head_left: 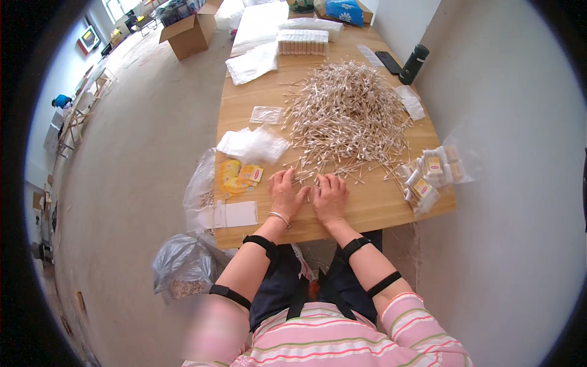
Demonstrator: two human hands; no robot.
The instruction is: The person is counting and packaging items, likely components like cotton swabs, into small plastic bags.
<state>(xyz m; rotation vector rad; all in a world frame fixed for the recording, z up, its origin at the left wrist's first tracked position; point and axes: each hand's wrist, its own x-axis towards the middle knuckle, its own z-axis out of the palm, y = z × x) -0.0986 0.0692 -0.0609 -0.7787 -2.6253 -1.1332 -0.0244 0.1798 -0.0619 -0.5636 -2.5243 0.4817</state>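
Note:
A large heap of cotton swabs (348,110) with pale sticks and white tips covers the middle of the wooden table. At its near edge, loose swabs lie between and in front of my two hands. My left hand (285,194), with a bracelet at the wrist, rests on the table with its fingers bent around swabs. Close beside it, my right hand (330,196) has its fingers curled over swabs too. The thumbs point toward each other, nearly meeting. What lies under the palms is hidden.
Left of my hands are yellow printed cards (241,176), a white card (238,214) and clear bags (254,144). Packed swab bags (428,174) lie right. Farther back are stacked swab packs (302,41), a phone (388,62) and a dark bottle (414,64). A wall borders the right side.

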